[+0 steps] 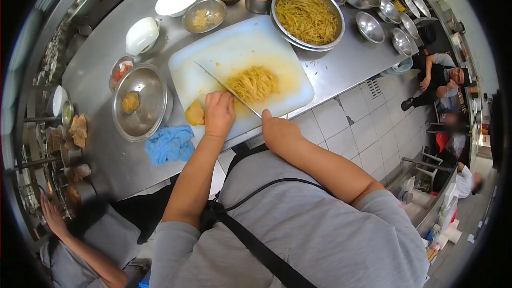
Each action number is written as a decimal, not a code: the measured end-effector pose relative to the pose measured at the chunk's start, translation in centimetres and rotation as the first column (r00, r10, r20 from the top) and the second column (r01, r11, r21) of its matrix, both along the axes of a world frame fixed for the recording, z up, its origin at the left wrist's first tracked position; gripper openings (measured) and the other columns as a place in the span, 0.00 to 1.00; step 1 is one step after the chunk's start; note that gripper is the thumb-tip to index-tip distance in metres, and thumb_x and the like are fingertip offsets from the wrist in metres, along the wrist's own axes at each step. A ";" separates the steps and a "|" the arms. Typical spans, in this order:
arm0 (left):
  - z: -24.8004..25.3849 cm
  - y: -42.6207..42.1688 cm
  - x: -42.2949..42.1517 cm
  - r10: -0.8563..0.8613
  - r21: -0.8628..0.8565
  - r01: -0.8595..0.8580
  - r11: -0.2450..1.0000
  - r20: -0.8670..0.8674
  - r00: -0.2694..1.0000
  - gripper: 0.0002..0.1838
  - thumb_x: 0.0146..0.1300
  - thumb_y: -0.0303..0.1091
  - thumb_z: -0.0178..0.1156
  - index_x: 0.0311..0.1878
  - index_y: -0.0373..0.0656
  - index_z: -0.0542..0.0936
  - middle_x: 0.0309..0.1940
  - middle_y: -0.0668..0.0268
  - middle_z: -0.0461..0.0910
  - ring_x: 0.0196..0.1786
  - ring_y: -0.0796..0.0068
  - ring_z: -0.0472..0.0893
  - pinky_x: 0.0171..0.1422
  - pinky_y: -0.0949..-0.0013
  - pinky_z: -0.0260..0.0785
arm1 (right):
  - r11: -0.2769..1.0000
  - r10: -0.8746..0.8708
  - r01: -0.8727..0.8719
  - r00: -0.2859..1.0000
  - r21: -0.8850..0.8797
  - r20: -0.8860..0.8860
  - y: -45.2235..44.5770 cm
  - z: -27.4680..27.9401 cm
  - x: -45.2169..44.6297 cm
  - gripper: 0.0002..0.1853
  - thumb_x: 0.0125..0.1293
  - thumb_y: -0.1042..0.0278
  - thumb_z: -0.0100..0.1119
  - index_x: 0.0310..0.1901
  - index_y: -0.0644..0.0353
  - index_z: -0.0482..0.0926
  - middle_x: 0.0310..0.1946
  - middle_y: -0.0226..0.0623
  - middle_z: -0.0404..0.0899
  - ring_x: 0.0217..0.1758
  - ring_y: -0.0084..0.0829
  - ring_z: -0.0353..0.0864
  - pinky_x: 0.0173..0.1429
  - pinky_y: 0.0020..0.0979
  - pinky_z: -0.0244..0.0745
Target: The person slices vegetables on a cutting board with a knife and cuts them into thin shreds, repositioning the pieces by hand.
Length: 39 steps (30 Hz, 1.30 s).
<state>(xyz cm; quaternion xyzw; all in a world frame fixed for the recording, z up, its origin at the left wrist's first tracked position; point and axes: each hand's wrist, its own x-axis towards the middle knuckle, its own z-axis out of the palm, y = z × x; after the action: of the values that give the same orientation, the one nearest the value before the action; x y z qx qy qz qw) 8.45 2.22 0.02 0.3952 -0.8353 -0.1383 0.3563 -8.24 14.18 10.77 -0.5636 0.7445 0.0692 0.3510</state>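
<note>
A white cutting board lies on the steel table. My right hand is wrapped round the handle of a long knife, whose blade points to the upper left across the board. Just beyond the blade is a heap of yellow-green shreds. Close to the blade's near side, my left hand presses down with its fingers bent together; what is under them is hidden. A yellow-green vegetable piece sits at the board's left edge, beside my left hand.
A bowl of shreds stands at the board's far right corner. To the left are a steel bowl and a blue cloth. Small bowls line the far side. A co-worker is at lower left; other people are at far right.
</note>
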 end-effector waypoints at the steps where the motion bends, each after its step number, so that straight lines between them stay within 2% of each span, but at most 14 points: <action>1: 0.0 0.1 0.0 0.008 -0.011 -0.008 1.000 -0.026 1.000 0.05 0.66 0.24 0.69 0.44 0.39 0.87 0.45 0.57 0.83 0.52 0.48 0.80 0.59 0.51 0.76 | 1.000 0.007 -0.007 1.000 0.001 0.003 -0.3 0.0 -0.2 0.11 0.75 0.72 0.57 0.54 0.64 0.73 0.45 0.55 0.92 0.52 0.55 0.94 0.57 0.52 0.87; 4: 0.0 -0.1 0.4 -0.023 0.026 0.023 0.999 0.001 1.000 0.06 0.67 0.23 0.68 0.46 0.39 0.87 0.44 0.55 0.83 0.52 0.47 0.79 0.59 0.51 0.75 | 0.998 0.053 -0.054 0.999 -0.038 -0.011 -0.3 1.4 -0.4 0.11 0.76 0.71 0.56 0.56 0.64 0.72 0.46 0.56 0.91 0.52 0.55 0.94 0.57 0.52 0.87; 6: -0.3 -0.2 0.5 -0.018 0.022 0.018 1.000 0.002 1.000 0.06 0.67 0.23 0.68 0.46 0.39 0.87 0.44 0.55 0.83 0.52 0.47 0.79 0.60 0.52 0.75 | 0.998 0.056 -0.057 0.998 0.014 0.014 0.2 2.7 -0.4 0.11 0.77 0.72 0.53 0.56 0.65 0.70 0.42 0.57 0.90 0.49 0.58 0.93 0.52 0.55 0.87; 9: -0.4 -0.1 0.4 -0.012 0.025 0.013 1.000 -0.005 1.000 0.05 0.67 0.24 0.68 0.46 0.39 0.87 0.45 0.55 0.83 0.53 0.47 0.80 0.61 0.52 0.75 | 1.000 -0.024 0.024 1.000 0.009 0.013 0.4 -0.7 0.0 0.12 0.77 0.71 0.54 0.57 0.65 0.69 0.43 0.57 0.90 0.49 0.58 0.93 0.53 0.55 0.86; 12: -0.3 0.1 0.8 -0.012 0.046 0.013 0.999 -0.033 0.999 0.05 0.67 0.24 0.68 0.46 0.39 0.86 0.46 0.55 0.83 0.53 0.47 0.80 0.62 0.51 0.74 | 0.998 0.056 -0.057 0.998 -0.033 -0.004 0.4 -1.8 -0.4 0.13 0.78 0.69 0.55 0.58 0.65 0.69 0.44 0.57 0.90 0.49 0.58 0.92 0.53 0.55 0.86; 14: -0.2 -0.1 0.7 -0.022 0.052 0.026 0.998 -0.073 0.997 0.05 0.67 0.24 0.68 0.45 0.39 0.85 0.46 0.54 0.83 0.53 0.47 0.80 0.63 0.51 0.74 | 0.998 0.039 -0.039 0.999 -0.042 0.011 0.5 -2.1 -0.5 0.13 0.78 0.70 0.55 0.58 0.65 0.69 0.44 0.57 0.90 0.49 0.58 0.92 0.53 0.55 0.86; 17: -0.6 0.4 1.2 0.018 0.005 -0.018 1.000 -0.054 0.998 0.07 0.67 0.25 0.68 0.47 0.40 0.85 0.48 0.55 0.82 0.54 0.46 0.79 0.63 0.48 0.74 | 0.999 0.024 -0.023 0.999 -0.036 0.023 0.3 -1.7 -0.6 0.13 0.78 0.71 0.54 0.58 0.65 0.69 0.44 0.57 0.90 0.49 0.58 0.92 0.53 0.55 0.86; 19: -0.1 0.6 0.8 0.029 0.061 -0.031 0.998 0.038 0.999 0.06 0.67 0.24 0.68 0.46 0.40 0.86 0.49 0.56 0.81 0.55 0.46 0.79 0.63 0.49 0.74 | 0.999 0.026 -0.025 1.000 -0.032 0.015 0.1 -0.2 -0.3 0.12 0.77 0.72 0.54 0.57 0.65 0.69 0.44 0.57 0.90 0.50 0.58 0.92 0.54 0.55 0.86; 22: 0.1 0.4 0.9 0.014 0.058 -0.017 0.998 0.047 0.999 0.06 0.66 0.24 0.68 0.45 0.41 0.86 0.48 0.56 0.81 0.55 0.47 0.79 0.63 0.50 0.74 | 0.998 0.060 -0.060 0.998 -0.022 -0.024 0.1 1.7 -0.3 0.11 0.76 0.72 0.54 0.55 0.65 0.71 0.46 0.56 0.90 0.51 0.56 0.93 0.55 0.52 0.87; 25: 0.0 0.4 0.7 0.015 0.025 -0.016 1.000 0.026 1.000 0.07 0.64 0.24 0.68 0.45 0.41 0.87 0.48 0.57 0.82 0.54 0.48 0.79 0.62 0.51 0.75 | 0.999 0.046 -0.046 0.999 -0.010 -0.008 0.7 0.7 -0.2 0.10 0.77 0.71 0.53 0.55 0.64 0.72 0.47 0.55 0.91 0.52 0.55 0.93 0.56 0.52 0.87; 27: -0.1 0.4 0.6 0.022 0.010 -0.022 1.000 0.018 1.000 0.07 0.64 0.24 0.69 0.45 0.41 0.87 0.48 0.57 0.82 0.54 0.48 0.79 0.61 0.51 0.75 | 0.998 0.024 -0.024 1.000 -0.051 0.013 0.2 -0.3 -0.2 0.12 0.76 0.74 0.55 0.56 0.65 0.70 0.44 0.57 0.90 0.50 0.59 0.92 0.55 0.55 0.87; 30: 0.0 0.4 0.9 0.022 -0.004 -0.022 1.000 0.024 0.999 0.08 0.64 0.24 0.69 0.45 0.41 0.87 0.47 0.57 0.82 0.54 0.48 0.79 0.60 0.51 0.76 | 1.000 0.027 -0.027 0.999 -0.014 0.019 0.0 1.1 -0.2 0.12 0.76 0.72 0.55 0.57 0.65 0.70 0.44 0.57 0.90 0.50 0.59 0.92 0.54 0.55 0.86; 35: 0.2 0.4 0.6 0.027 0.006 -0.028 1.000 0.006 1.000 0.07 0.64 0.23 0.70 0.44 0.41 0.87 0.47 0.57 0.82 0.53 0.49 0.80 0.60 0.52 0.76 | 1.000 0.019 -0.019 1.000 -0.008 -0.003 0.5 -0.5 -0.1 0.11 0.77 0.72 0.52 0.56 0.64 0.72 0.46 0.58 0.90 0.52 0.56 0.93 0.56 0.53 0.87; 39: 0.4 0.4 0.7 0.020 0.007 -0.020 1.000 -0.008 1.000 0.06 0.63 0.23 0.70 0.44 0.40 0.87 0.46 0.57 0.82 0.53 0.49 0.80 0.59 0.53 0.76 | 0.998 0.053 -0.054 0.999 0.014 0.008 0.2 1.8 -0.1 0.11 0.77 0.72 0.53 0.56 0.64 0.72 0.45 0.58 0.91 0.52 0.56 0.93 0.56 0.54 0.87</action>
<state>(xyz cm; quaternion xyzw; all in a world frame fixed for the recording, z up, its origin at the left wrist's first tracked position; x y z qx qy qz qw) 9.19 2.59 0.37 0.4044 -0.8294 -0.1392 0.3594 -8.36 14.41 12.56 -0.5812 0.7273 0.0814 0.3557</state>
